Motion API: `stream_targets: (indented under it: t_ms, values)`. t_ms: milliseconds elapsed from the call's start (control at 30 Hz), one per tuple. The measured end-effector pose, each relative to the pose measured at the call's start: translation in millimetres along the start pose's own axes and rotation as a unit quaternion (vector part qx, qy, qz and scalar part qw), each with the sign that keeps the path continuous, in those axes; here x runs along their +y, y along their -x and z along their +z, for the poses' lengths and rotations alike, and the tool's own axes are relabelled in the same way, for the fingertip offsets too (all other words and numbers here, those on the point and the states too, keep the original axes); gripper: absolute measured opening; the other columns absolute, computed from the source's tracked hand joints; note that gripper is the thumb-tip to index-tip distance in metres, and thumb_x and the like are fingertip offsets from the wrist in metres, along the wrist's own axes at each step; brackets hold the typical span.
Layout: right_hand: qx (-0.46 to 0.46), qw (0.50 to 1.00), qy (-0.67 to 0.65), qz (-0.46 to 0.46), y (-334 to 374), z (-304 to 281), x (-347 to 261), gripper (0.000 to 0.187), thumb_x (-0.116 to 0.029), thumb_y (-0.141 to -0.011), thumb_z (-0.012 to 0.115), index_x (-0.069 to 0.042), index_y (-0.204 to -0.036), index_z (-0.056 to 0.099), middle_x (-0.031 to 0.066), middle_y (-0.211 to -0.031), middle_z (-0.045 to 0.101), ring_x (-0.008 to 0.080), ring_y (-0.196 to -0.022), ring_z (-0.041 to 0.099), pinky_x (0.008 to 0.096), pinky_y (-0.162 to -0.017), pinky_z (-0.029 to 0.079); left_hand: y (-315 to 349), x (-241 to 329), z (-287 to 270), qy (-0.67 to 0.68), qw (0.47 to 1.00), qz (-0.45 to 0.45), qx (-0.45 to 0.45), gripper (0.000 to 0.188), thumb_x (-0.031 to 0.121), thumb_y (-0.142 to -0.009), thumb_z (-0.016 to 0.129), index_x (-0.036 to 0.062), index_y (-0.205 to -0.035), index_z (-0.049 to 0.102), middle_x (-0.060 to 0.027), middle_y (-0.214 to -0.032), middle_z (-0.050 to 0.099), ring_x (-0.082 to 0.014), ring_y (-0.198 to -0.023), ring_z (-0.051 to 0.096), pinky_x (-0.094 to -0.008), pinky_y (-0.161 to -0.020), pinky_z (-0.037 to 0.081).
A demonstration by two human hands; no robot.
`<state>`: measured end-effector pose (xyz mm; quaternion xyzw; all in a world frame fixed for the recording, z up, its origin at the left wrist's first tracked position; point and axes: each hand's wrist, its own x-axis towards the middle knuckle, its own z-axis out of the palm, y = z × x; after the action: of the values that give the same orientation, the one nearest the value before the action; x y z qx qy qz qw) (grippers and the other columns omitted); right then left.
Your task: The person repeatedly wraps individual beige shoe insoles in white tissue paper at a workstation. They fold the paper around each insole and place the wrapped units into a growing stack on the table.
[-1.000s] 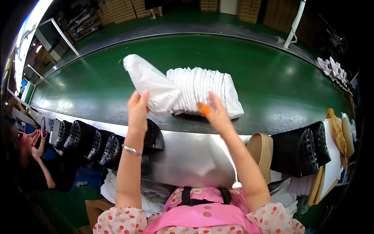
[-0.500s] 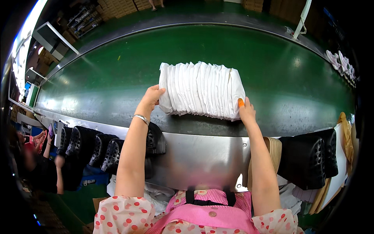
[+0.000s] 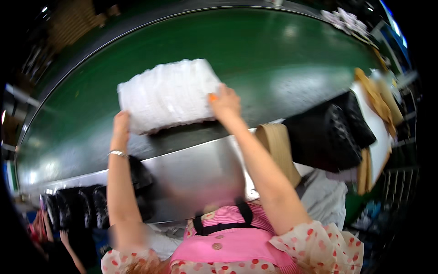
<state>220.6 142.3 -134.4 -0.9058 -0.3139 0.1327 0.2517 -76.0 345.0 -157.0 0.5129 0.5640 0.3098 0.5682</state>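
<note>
A row of thin white wrapped packets (image 3: 166,95), pressed together side by side, is held just above or on the green work surface (image 3: 255,50); I cannot tell whether it touches. My left hand (image 3: 121,124) is closed against its left end, and a silver bracelet circles that wrist. At the right end, my right hand (image 3: 226,104) presses with the thumb, which wears an orange cover. The packets' contents are hidden by their wrapping. Motion blurs the row and both hands.
Black padded pieces (image 3: 82,205) line the near edge at left. At right stand a tan strip stack (image 3: 278,150), larger black pieces (image 3: 319,132) and brown and white sheets (image 3: 376,132). Pale shoes (image 3: 346,23) sit far right. Another person's arm (image 3: 70,251) shows lower left.
The whole view has swung to the right, so the packets and my hands appear further left. Both hands keep hold of the row's ends.
</note>
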Motion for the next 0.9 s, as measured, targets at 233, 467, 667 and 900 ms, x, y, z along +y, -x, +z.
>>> stream_targets:
  t_ms: [233, 467, 667, 900]
  values:
    - [0.061, 0.935, -0.128, -0.324, 110, -140, 30, 0.039, -0.005, -0.085, 0.055, -0.005, -0.124, 0.060, 0.0157, -0.125, 0.060, 0.0344, -0.123, 0.051, 0.0418, -0.105, 0.040, 110, 55, 73, -0.129, 0.951, 0.278, 0.038, 0.027, 0.020, -0.096, 0.059, 0.0014, -0.116, 0.063, -0.0070, -0.100, 0.067, -0.0150, -0.091, 0.062, -0.0304, -0.078, 0.050]
    - [0.103, 0.951, -0.068, -0.283, 177, -157, 149, 0.049, -0.005, -0.083, 0.052, -0.011, -0.132, 0.057, 0.0126, -0.135, 0.054, 0.0371, -0.128, 0.045, 0.0438, -0.108, 0.037, 296, 7, 247, 0.023, 0.881, -0.062, -0.469, 0.043, 0.039, -0.098, 0.055, 0.0051, -0.124, 0.055, -0.0099, -0.108, 0.063, -0.0183, -0.094, 0.066, -0.0315, -0.076, 0.056]
    - [0.137, 0.956, -0.017, -0.261, 185, -132, 168, 0.050, -0.014, -0.084, 0.058, -0.019, -0.134, 0.055, 0.0061, -0.141, 0.049, 0.0412, -0.129, 0.041, 0.0469, -0.107, 0.039, 324, -32, 277, 0.044, 0.939, -0.016, -0.340, 0.052, 0.047, -0.100, 0.047, 0.0101, -0.137, 0.047, -0.0093, -0.129, 0.054, -0.0179, -0.116, 0.055, -0.0384, -0.090, 0.052]
    - [0.103, 0.962, 0.018, -0.253, 199, -130, 150, 0.061, -0.038, -0.085, 0.062, -0.025, -0.142, 0.045, 0.0043, -0.150, 0.037, 0.0401, -0.138, 0.029, 0.0544, -0.106, 0.034, 323, -49, 266, 0.172, 0.945, 0.029, -0.278, 0.044, 0.039, -0.104, 0.040, 0.0041, -0.127, 0.056, -0.0025, -0.109, 0.061, -0.0132, -0.091, 0.058, -0.0302, -0.079, 0.049]
